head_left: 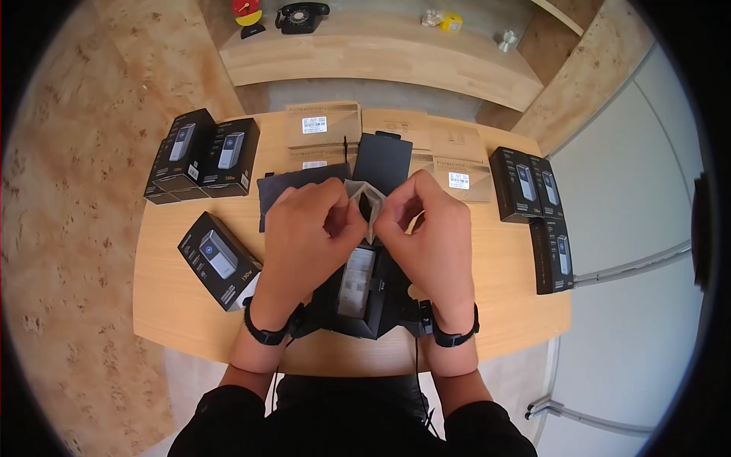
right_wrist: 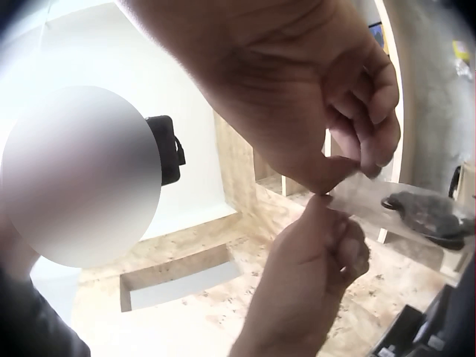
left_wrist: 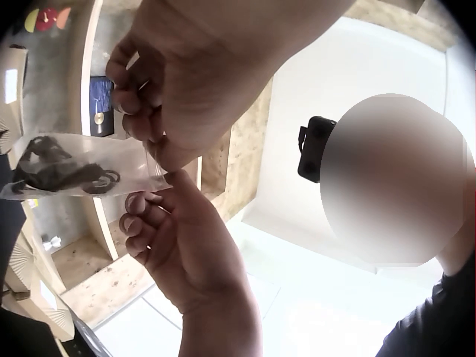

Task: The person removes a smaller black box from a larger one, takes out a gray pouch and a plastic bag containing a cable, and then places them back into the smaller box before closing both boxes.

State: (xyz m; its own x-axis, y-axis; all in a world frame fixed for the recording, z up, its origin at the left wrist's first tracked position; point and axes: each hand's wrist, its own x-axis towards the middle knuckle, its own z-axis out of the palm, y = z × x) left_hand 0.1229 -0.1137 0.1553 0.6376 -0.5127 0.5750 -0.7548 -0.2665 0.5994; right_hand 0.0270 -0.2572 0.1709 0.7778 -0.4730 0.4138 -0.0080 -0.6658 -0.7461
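Both hands are together over the middle of the table. The left hand [head_left: 311, 232] pinches one side of the mouth of a clear plastic bag [head_left: 369, 204], and the right hand [head_left: 435, 240] pinches the other side. Inside the bag [left_wrist: 130, 160] lies a coiled black cable [left_wrist: 56, 169], away from the fingertips; the right wrist view shows the cable [right_wrist: 431, 216] too. Below the hands stands an open black box [head_left: 371, 326] with a white printed paper [head_left: 355, 282] in it, partly hidden by the hands.
Black printed product boxes stand at the left [head_left: 228, 156] and right [head_left: 525, 183]; one box [head_left: 219, 259] lies near the left forearm. Brown cartons [head_left: 324, 126] line the back. A dark grey pouch [head_left: 278, 198] and a dark flat panel [head_left: 384, 158] lie behind the hands.
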